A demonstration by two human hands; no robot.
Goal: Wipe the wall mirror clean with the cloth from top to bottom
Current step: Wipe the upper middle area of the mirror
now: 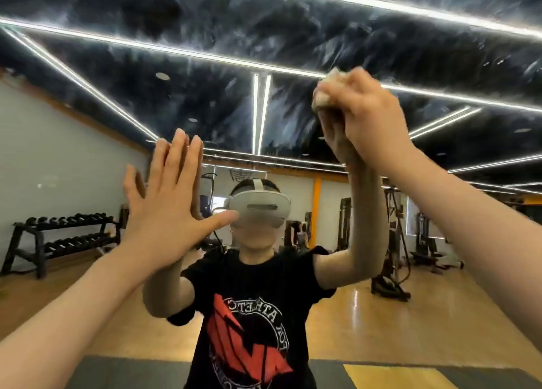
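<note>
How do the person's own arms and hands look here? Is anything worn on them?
Both forearms are bare: no sleeve, watch or glove shows on the left hand or the right hand. In the mirror, the reflection wears a black short-sleeved T-shirt with a red and white print.

ceiling (205,16): dark, white light strips | floor (381,324): glossy wood | left: dumbbell rack (58,236)
</note>
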